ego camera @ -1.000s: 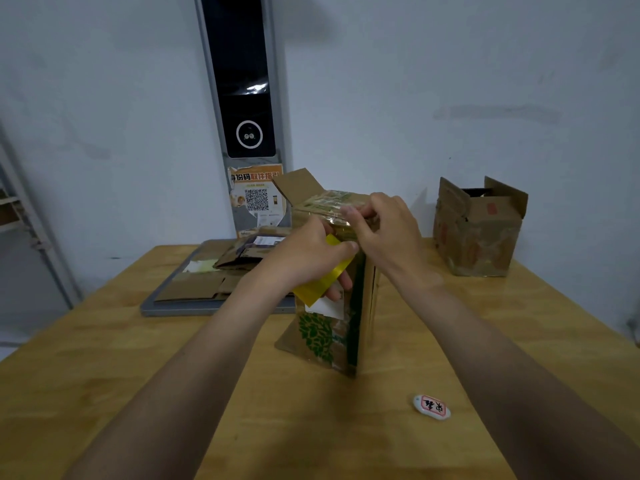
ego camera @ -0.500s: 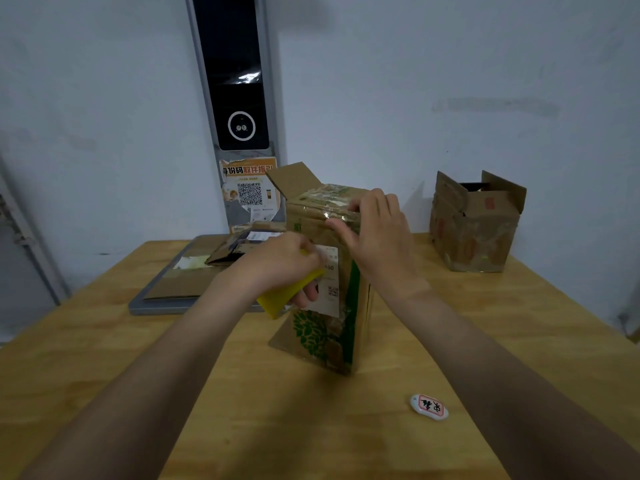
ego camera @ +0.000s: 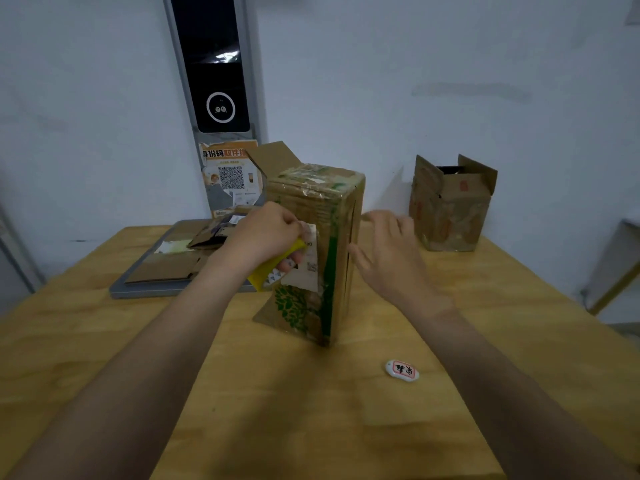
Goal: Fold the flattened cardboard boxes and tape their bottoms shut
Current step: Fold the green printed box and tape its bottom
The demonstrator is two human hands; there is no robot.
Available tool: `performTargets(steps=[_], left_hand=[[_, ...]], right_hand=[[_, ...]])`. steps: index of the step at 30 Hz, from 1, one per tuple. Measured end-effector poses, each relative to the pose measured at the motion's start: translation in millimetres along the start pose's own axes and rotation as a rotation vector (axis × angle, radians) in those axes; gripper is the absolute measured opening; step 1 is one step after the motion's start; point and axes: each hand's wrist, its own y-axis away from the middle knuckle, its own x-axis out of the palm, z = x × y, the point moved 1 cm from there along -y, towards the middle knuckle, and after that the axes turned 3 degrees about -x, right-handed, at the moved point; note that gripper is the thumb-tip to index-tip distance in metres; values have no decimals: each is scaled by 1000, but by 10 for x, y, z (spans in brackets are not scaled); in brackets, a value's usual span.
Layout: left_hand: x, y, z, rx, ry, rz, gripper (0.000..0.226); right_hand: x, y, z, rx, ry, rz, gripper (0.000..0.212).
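A tall cardboard box (ego camera: 337, 237) with green print stands upright in the middle of the wooden table (ego camera: 311, 410), its taped end facing up. My left hand (ego camera: 266, 237) grips a yellow tape dispenser (ego camera: 273, 268) against the box's front left face, by a white label. My right hand (ego camera: 388, 251) hovers just right of the box with fingers spread, blurred and holding nothing. One flap sticks out behind the box top.
Flattened cardboard boxes (ego camera: 173, 265) lie on a grey tray (ego camera: 121, 292) at the back left. A folded open-topped box (ego camera: 450, 206) stands at the back right by the wall. A small white oval tag (ego camera: 401, 370) lies near the front right. A dark panel (ego camera: 214, 64) hangs on the wall.
My right hand has let go of the box's top edge and dropped to its right side. My left hand with the yellow dispenser has moved down the front face.
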Motion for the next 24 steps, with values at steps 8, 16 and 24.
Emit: performTargets(steps=[8, 16, 24], left_hand=[[95, 45, -56, -45, -64, -70, 29], [119, 112, -119, -52, -82, -66, 30], [77, 141, -84, -69, -29, -62, 30]], right_hand=[[132, 996, -330, 298, 154, 1003, 31], [306, 1240, -457, 294, 76, 828, 24], [88, 892, -297, 519, -524, 330, 6]])
